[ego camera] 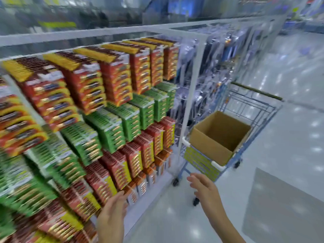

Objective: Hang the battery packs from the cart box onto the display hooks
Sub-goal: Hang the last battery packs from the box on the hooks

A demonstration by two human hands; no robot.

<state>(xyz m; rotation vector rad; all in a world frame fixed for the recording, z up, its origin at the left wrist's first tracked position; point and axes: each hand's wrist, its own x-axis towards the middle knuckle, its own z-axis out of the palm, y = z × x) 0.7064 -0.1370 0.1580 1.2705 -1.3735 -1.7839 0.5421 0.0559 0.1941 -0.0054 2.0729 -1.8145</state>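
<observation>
Rows of red, green and orange battery packs (112, 81) hang on the display hooks across the left half of the blurred view. An open brown cardboard box (210, 148) sits in a blue wire cart (252, 106) at the right; its visible inside looks bare. My left hand (114, 216) is low in the middle, fingers straight, close to the lower packs and holding nothing. My right hand (205, 188) reaches out towards the cart, fingers spread and relaxed, a short way before the cart's front.
A white upright post (194, 88) ends the battery display; clear-wrapped goods (217, 67) hang beyond it. The cart stands against that end. Shiny pale floor (289, 155) stretches to the right and in front of the shelf base.
</observation>
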